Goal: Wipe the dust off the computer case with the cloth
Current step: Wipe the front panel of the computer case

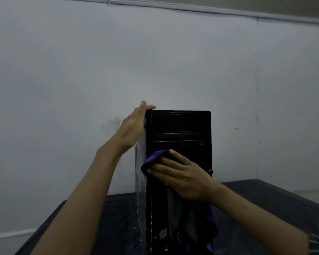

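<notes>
A black computer case (180,126) stands upright on the table, its front panel with drive bays facing me. My left hand (132,128) rests flat against the case's upper left side, fingers straight and the thumb laid over the top edge. My right hand (180,174) presses a purple and grey cloth (153,159) against the middle of the front panel with straight fingers. The rest of the cloth hangs down below my wrist over the lower panel.
The case stands on a dark table (269,197) covered in shiny plastic film, with its edges at left and right. A plain white wall (99,61) rises close behind.
</notes>
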